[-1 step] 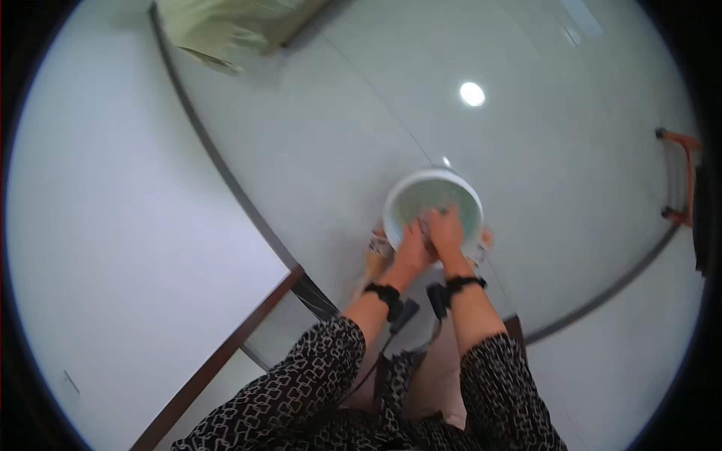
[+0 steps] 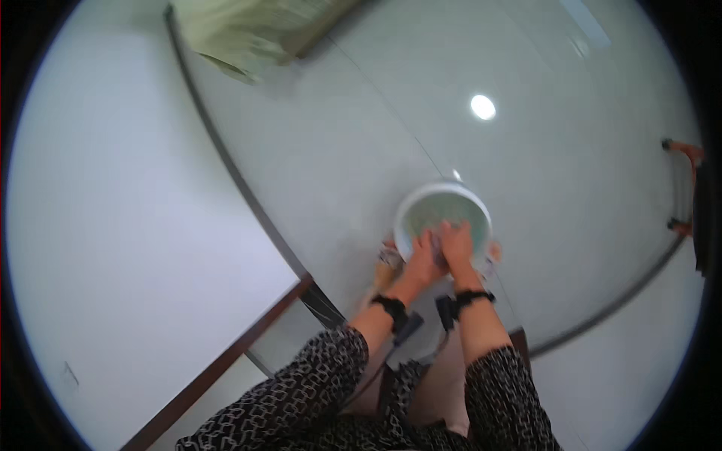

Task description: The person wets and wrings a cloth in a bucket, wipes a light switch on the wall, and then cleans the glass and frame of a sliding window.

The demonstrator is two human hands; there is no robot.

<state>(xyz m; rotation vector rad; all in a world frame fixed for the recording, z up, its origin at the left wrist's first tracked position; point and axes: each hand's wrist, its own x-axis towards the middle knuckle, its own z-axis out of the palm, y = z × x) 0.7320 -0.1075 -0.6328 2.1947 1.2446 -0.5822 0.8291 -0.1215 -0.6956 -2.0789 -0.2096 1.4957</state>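
A white round bucket (image 2: 401,219) stands on the floor between my feet, with pale greenish water (image 2: 435,211) inside. Both my hands reach down into it side by side. My left hand (image 2: 426,256) curls its fingers inward at the near side of the bucket. Pressed close against it is my right hand (image 2: 456,244), its fingers bent. A small greyish-purple patch (image 2: 437,246) shows between the two hands, and I cannot make out what it is. Blur and the water hide the fingertips.
Left of me stands a white table or cabinet surface (image 2: 150,225) with a brown edge. A yellowish cloth-like bag (image 2: 248,37) lies at the far left. Orange-legged furniture (image 2: 684,150) stands at the far right. Dark cables (image 2: 376,368) hang from my wrist bands.
The whole view has shifted slightly, so the bucket and hands sit lower and further right. My hands have moved closer together inside the bucket.
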